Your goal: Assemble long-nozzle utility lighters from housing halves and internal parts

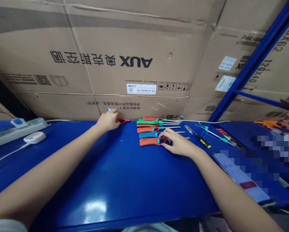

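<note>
At the back of the blue table [125,180], my left hand [108,121] is closed around a red lighter handle [124,120]. Only its end with the trigger opening shows past my fingers. Several long-nosed lighters lie in a row to the right, their metal rods pointing right. Nearest me is an orange lighter [148,141]; my right hand [174,141] has its thumb and fingers curled on it by the trigger. Behind it come a blue lighter [146,135], another orange lighter [145,129] and a green lighter [146,122], with a red lighter [150,118] at the back.
A yellow-and-black screwdriver [204,141] and loose metal rods with green ends [214,133] lie right of the lighters. A phone [241,177] rests beside my right forearm. A power strip [35,125] and white charger [35,137] stand left. Large cardboard [98,38] walls the back.
</note>
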`<action>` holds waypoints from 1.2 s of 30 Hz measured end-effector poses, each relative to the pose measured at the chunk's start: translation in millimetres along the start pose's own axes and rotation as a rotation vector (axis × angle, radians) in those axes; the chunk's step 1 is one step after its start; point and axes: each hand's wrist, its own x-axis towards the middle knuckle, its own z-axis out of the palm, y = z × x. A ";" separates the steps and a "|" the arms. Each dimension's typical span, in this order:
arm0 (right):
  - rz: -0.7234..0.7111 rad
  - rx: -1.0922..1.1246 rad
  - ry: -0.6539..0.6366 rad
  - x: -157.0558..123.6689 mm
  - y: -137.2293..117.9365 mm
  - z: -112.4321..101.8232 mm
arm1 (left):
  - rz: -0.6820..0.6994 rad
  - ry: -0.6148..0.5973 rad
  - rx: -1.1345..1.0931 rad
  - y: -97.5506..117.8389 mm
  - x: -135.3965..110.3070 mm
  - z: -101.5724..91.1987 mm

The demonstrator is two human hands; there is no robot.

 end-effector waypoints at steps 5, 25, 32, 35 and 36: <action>-0.028 0.025 -0.047 -0.6 2.0 4.2 | 0.003 -0.107 0.042 -30.1 -16.3 8.6; -0.167 0.209 -0.119 -1.8 -48.6 -3.0 | 0.484 -0.101 -0.351 117.7 -142.2 -25.7; 0.027 0.219 -0.269 -1.5 -34.2 -2.8 | 0.436 -0.055 -0.651 112.4 -138.4 9.8; 0.021 0.228 -0.172 -1.2 -34.5 -8.8 | 0.393 -0.027 -0.736 108.1 -137.2 18.3; 0.011 0.220 -0.122 -1.7 -35.1 -11.9 | 0.378 -0.019 -0.752 107.7 -137.3 20.1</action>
